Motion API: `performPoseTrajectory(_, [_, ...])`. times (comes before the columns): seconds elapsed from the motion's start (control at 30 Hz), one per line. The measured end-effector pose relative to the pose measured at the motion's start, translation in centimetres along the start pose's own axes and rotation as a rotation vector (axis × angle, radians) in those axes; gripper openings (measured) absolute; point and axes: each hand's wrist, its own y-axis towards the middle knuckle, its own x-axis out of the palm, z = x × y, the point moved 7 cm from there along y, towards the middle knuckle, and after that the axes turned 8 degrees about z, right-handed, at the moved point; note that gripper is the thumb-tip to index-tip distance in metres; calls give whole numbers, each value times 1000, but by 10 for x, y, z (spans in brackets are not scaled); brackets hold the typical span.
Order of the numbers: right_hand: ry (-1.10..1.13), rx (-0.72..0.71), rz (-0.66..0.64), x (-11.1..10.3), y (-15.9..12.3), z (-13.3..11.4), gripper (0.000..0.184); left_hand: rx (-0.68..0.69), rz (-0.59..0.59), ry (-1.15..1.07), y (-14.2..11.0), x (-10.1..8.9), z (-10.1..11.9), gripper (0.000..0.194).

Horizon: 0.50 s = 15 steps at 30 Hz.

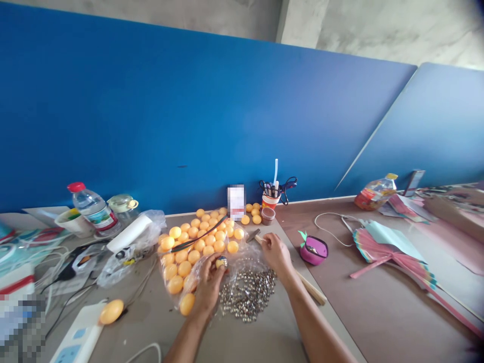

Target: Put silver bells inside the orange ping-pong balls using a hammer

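My left hand (210, 283) is closed around a small round object (221, 261) with a pale and dark patterned face; its kind is too small to make out. My right hand (277, 252) has its fingers closed on a hammer (310, 289) close to the metal head, and the wooden handle runs back beneath my wrist. A heap of small shiny metal pieces (247, 295) lies on clear plastic between my hands. Many orange balls (194, 257), like ping-pong balls, are in and around a clear plastic bag left of and beyond my left hand. A black strap (198, 236) lies across them.
A purple pouch (314, 250) sits right of my right hand. Behind are a cup of tools (270, 200), a small round tub (268, 216) and a white card (236, 201). A water bottle (93, 206), cables and a power strip (81, 333) crowd the left. Pink fans (391, 252) lie right.
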Motion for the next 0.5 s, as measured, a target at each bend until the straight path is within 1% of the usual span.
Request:
performPoseTrajectory(0.03, [-112, 14, -7, 0, 2, 6, 20, 6, 8, -2, 0, -1, -1, 43])
performPoseTrajectory(0.1, [-283, 33, -68, 3, 2, 17, 25, 5, 16, -16, 1, -2, -3, 41])
performPoseTrajectory(0.2, [-397, 16, -175, 13, 1, 25, 27, -5, 27, -57, 2, -2, -5, 43])
performPoseTrajectory(0.27, [-417, -1, -204, 17, 0, 27, 28, -7, 32, -82, 3, -1, -5, 46])
performPoseTrajectory(0.33, [-405, -7, -199, 20, 0, 28, 27, -7, 42, -94, 3, -1, -5, 49])
performPoseTrajectory(0.43, [-330, -26, -151, 19, 2, 25, 25, -16, 49, -63, 5, -3, -7, 48])
performPoseTrajectory(0.5, [-259, -51, -97, 14, 3, 19, 26, -32, 35, -41, 5, -4, -9, 49])
